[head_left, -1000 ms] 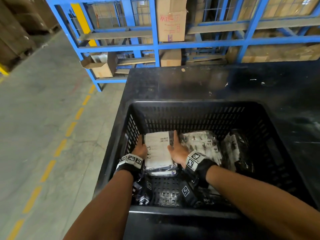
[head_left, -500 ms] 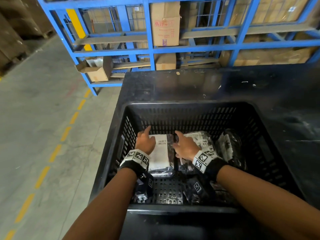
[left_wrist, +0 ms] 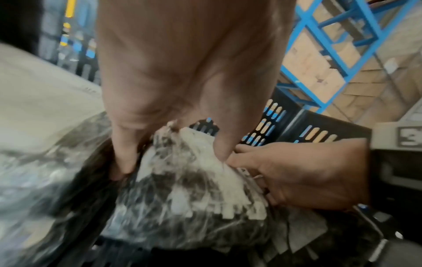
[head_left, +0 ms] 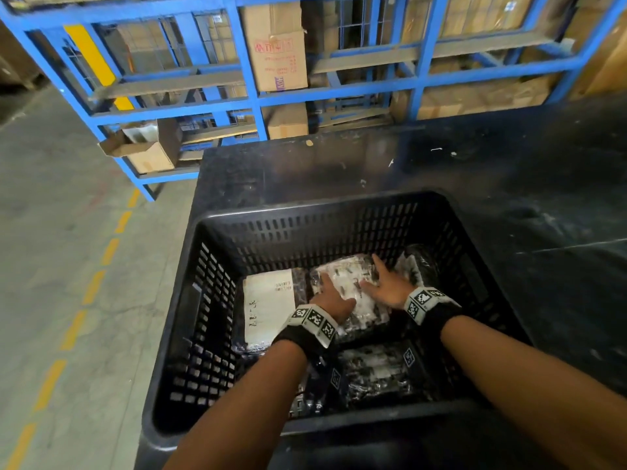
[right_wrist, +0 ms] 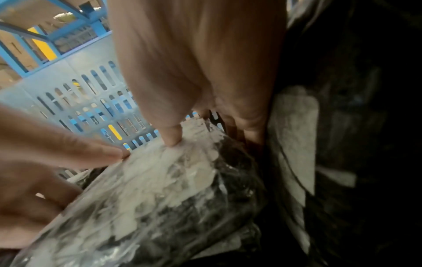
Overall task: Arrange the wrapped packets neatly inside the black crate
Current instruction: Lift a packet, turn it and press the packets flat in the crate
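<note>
The black crate (head_left: pixel 307 209) holds several clear-wrapped packets. One with a white label (head_left: pixel 269 308) lies flat at the left of the floor. Beside it is the middle packet (head_left: pixel 346 278), with both my hands on it. My left hand (head_left: pixel 334 300) has its thumb on top and its fingers (left_wrist: pixel 122 162) down the packet's left side. My right hand (head_left: pixel 385 284) presses its thumb on top, fingers along the right side (right_wrist: pixel 251 130). Another packet (head_left: pixel 415 266) leans at the right. A further packet (head_left: pixel 376 368) lies near the front wall.
The crate stands on a black tabletop (head_left: pixel 509 171). Blue racking (head_left: pixel 251 76) with cardboard boxes runs behind it. To the left are the concrete floor and a dashed yellow line (head_left: pixel 91 286). Bare crate floor shows at the front left (head_left: pixel 203 378).
Both hands left the white-labelled packet and moved right onto the middle packet. The labelled packet now lies uncovered at the left.
</note>
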